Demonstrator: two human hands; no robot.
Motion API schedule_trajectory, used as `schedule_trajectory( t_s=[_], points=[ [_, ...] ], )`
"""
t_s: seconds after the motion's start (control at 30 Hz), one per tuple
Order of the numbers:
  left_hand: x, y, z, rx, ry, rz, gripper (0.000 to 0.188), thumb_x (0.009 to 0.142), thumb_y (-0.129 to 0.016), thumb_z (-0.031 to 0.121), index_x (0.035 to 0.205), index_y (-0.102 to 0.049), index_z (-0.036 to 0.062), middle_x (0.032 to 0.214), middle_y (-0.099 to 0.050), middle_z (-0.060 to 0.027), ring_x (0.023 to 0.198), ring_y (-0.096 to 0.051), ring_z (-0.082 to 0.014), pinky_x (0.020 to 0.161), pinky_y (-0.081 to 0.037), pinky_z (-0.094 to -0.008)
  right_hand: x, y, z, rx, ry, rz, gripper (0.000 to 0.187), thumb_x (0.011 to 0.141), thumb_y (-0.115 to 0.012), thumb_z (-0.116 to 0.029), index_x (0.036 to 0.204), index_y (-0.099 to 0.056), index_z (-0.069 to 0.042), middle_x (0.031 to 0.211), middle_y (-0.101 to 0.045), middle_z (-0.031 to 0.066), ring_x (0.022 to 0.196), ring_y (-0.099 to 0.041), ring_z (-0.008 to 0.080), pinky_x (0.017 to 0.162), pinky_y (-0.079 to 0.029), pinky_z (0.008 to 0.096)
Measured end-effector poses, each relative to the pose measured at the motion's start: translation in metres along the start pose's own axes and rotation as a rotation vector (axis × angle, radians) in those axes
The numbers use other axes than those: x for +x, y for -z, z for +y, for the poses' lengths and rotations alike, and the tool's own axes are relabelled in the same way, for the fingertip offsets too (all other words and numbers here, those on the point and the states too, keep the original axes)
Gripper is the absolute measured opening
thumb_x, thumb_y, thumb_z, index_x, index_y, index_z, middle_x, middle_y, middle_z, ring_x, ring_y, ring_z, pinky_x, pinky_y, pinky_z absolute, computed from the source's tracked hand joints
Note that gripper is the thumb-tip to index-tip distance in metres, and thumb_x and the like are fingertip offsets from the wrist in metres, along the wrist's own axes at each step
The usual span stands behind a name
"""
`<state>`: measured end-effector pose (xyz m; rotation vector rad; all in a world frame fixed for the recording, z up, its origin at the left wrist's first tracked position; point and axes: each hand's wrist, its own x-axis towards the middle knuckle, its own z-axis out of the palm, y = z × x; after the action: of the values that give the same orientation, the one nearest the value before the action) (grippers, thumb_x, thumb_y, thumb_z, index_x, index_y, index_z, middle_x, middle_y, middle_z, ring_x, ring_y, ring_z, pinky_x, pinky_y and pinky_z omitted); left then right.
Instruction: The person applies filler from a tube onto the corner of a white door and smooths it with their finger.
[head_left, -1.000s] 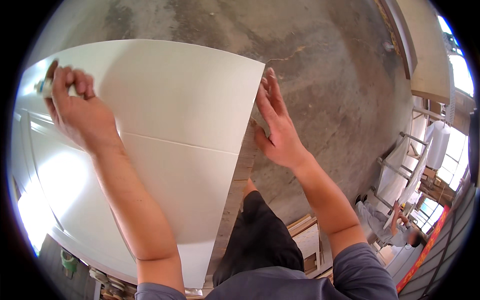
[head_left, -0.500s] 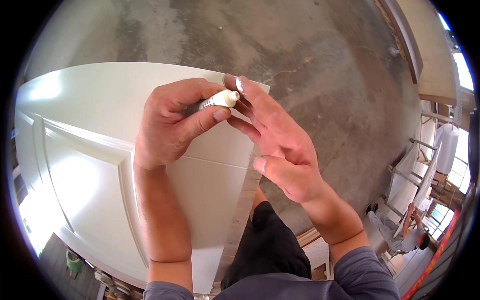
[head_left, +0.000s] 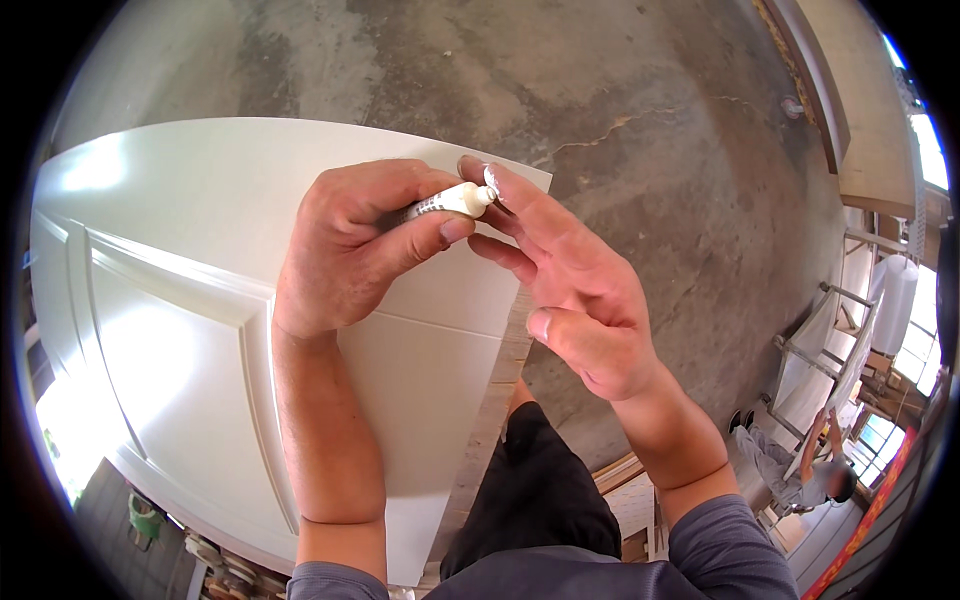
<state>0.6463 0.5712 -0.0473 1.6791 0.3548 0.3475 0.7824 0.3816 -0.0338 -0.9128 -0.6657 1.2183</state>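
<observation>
Squeezing a small white tube [head_left: 440, 203] in the left hand [head_left: 350, 245], grip pinching it, nozzle touching the right hand [head_left: 575, 300] forefinger, whose fingers are spread. Gentle pressure would probably keep the dab small. Below lies a white panelled door [head_left: 190, 330]; its raw edge [head_left: 490, 420] runs beside the knees, with open concrete floor [head_left: 650, 120] beyond.

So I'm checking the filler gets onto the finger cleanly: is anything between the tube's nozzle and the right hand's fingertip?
Nothing visible. The left hand holds the small white tube, its nozzle right at a raised fingertip of the right hand, which bears a pale dab. Both are above the white door panel.
</observation>
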Motion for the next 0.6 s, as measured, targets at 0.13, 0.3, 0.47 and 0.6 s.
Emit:
schedule_trajectory(
  t_s=[0.13,0.3,0.47,0.6],
  points=[
    [0.0,-0.002,0.004,-0.033,0.077,0.034,0.021,0.094,-0.081,0.017,0.103,-0.077,-0.0018,0.084,-0.07,-0.0016,0.077,-0.059,-0.0105,0.068,-0.046,-0.0266,-0.003,0.003,0.0,-0.453,0.069,0.008,0.09,0.071,-0.043,0.011,0.16,-0.039,0.007,0.17,-0.032,0.0251,0.157,-0.035,0.0385,0.128,-0.027,0.0513],
    [-0.004,-0.004,0.002,-0.099,0.169,0.257,0.034,0.104,-0.068,0.027,0.112,-0.074,-0.0047,0.08,-0.064,0.0003,0.069,-0.05,-0.006,0.061,-0.035,-0.0195,-0.01,0.008,-0.008,-0.433,0.05,0.044,0.081,0.07,-0.043,0.013,0.151,-0.052,0.009,0.168,-0.036,0.0251,0.156,-0.037,0.0382,0.126,-0.032,0.0494],
    [0.001,0.019,-0.017,-0.661,-0.068,0.578,0.053,0.112,-0.049,0.039,0.136,-0.056,-0.0073,0.083,-0.047,0.0011,0.063,-0.033,-0.0064,0.056,-0.028,-0.0235,-0.019,0.069,-0.003,-0.557,0.186,0.235,0.079,0.073,-0.042,0.014,0.151,-0.055,0.004,0.168,-0.038,0.0212,0.156,-0.038,0.0337,0.123,-0.036,0.0479],
    [-0.009,0.055,-0.03,-1.286,-0.247,0.46,0.041,0.108,-0.056,0.026,0.133,-0.055,-0.0068,0.08,-0.042,-0.0013,0.06,-0.033,-0.0092,0.054,-0.026,-0.0268,-0.026,0.073,0.01,-0.742,0.071,0.269,0.079,0.075,-0.04,0.016,0.15,-0.058,-0.002,0.167,-0.039,0.0161,0.156,-0.038,0.0291,0.122,-0.038,0.0461]
  ],
)
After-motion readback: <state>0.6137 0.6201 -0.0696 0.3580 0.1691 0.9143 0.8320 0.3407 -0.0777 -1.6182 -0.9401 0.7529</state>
